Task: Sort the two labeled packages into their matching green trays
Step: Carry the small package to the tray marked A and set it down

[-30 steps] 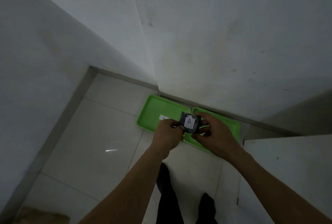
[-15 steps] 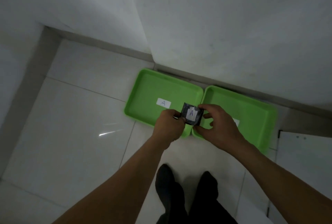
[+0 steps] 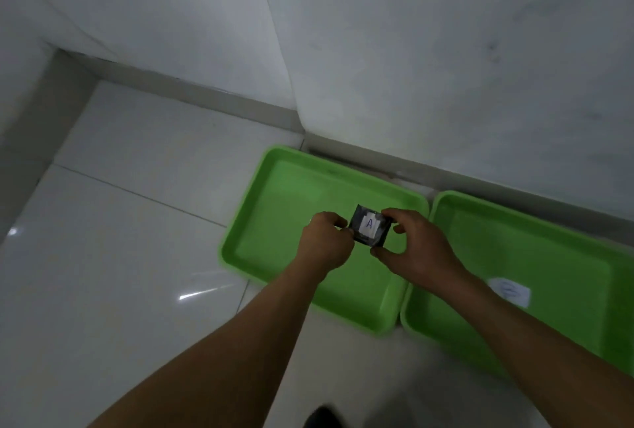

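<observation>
A small dark package (image 3: 370, 226) with a white label marked A is held over the middle of the left green tray (image 3: 274, 222). My left hand (image 3: 324, 244) pinches its left edge and my right hand (image 3: 413, 246) pinches its right and lower edge. The left tray's own label is hidden behind my hands. To the right, touching it, lies the right green tray (image 3: 566, 273) with a white label (image 3: 509, 291) on its floor; its writing is too blurred to read. A second package is not in view.
Both trays lie on a glossy white tiled floor (image 3: 120, 256) against a white wall corner (image 3: 298, 112) and baseboard. A dark shoe tip (image 3: 322, 417) shows at the bottom edge.
The view has dropped closer to the floor. My hands carried the package A forward and left, from above the seam between the trays to over the left tray's middle, covering that tray's label.
</observation>
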